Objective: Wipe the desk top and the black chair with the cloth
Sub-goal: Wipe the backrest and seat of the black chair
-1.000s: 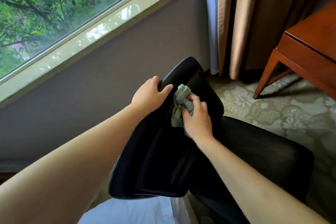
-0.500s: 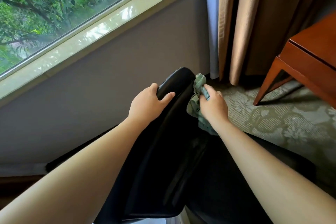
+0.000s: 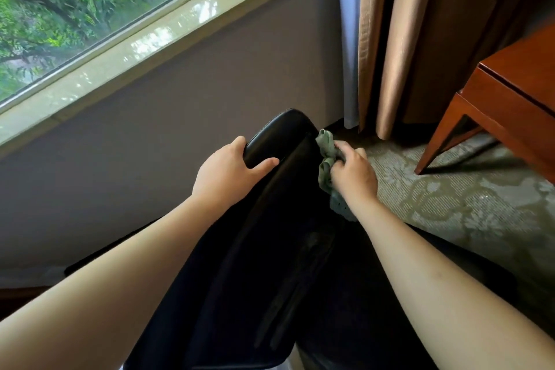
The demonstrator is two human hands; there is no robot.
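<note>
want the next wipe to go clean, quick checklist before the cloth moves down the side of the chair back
1. Left hand steadying the black padded chair by its top edge: ok.
2. Right hand gripping the crumpled green cloth: ok.
3. Cloth against the chair back's right edge: ok.
4. Loose cloth tail hanging below the hand, free of snags: cannot tell.
5. Patterned carpet beside the chair free for the arm's sweep: ok.
6. Brown wooden desk top already wiped: cannot tell.

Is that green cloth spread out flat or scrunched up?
Scrunched up. The green cloth sits bunched in the right hand, folds bulging above the fingers and a tail hanging below, against the edge of the black chair.
</note>
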